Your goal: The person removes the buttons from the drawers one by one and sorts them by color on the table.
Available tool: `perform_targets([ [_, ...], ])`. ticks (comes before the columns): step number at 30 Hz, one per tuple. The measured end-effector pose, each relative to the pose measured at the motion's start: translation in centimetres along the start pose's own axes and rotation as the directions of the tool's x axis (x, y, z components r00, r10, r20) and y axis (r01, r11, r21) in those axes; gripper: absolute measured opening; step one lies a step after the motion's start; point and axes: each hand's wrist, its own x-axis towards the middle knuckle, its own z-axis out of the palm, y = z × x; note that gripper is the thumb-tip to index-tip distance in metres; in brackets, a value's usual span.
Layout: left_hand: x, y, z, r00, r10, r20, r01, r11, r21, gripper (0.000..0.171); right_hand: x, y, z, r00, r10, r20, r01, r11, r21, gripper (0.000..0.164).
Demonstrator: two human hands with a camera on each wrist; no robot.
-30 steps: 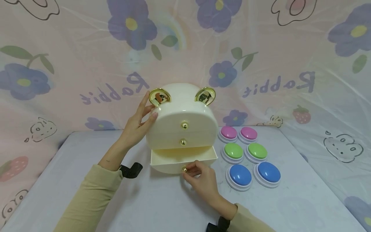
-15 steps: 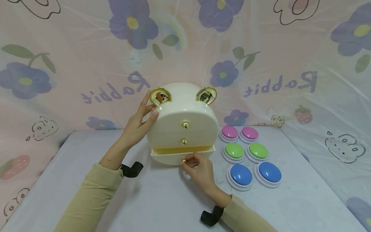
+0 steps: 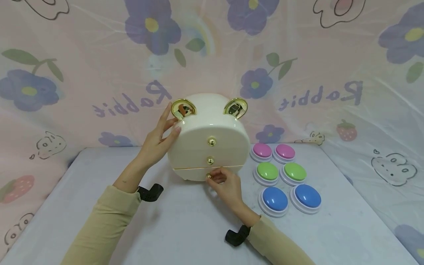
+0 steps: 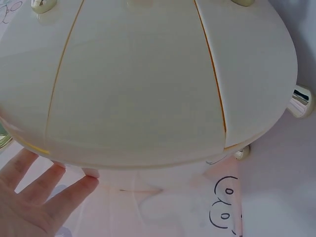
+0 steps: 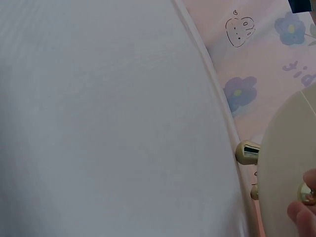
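A cream rounded drawer box (image 3: 208, 129) with two gold-rimmed ears stands mid-table in the head view. Its upper left side is steadied by my left hand (image 3: 156, 143), fingers spread and fairly straight against the shell. In the left wrist view those fingertips (image 4: 89, 180) touch the box's edge. Low on the front, my right hand (image 3: 228, 189) pinches the small gold knob (image 3: 208, 176) of the bottom drawer (image 3: 188, 173). That drawer sits in line with the front, only a thin seam showing above it. Two more gold knobs mark the front higher up.
Right of the box stand push buttons in pairs: pink (image 3: 262, 150), green (image 3: 267, 171) and blue (image 3: 275, 199), on white bases. A white cloth covers the table (image 3: 185, 228). Behind hangs a floral curtain (image 3: 212, 70). Black mounts (image 3: 150, 193) sit at both wrists.
The bottom drawer, pulled well out a second ago, has slid back into the box with my right hand on its knob. My left hand has stayed in place.
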Motion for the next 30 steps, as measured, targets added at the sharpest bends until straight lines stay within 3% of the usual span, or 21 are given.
perform_targets([
  [18, -0.1, 0.0, 0.1, 1.0, -0.003, -0.015, 0.003, 1.0, -0.01, 0.069, 0.3, 0.5, 0.1, 1.0, -0.011, 0.01, 0.011, 1.0, -0.007, 0.015],
  [30, -0.4, -0.3, 0.7, 0.998, 0.015, -0.054, -0.016, 1.0, -0.026, 0.067, -0.3, 0.0, -2.2, 0.987, -0.037, 0.156, 0.049, 0.996, -0.074, 0.018],
])
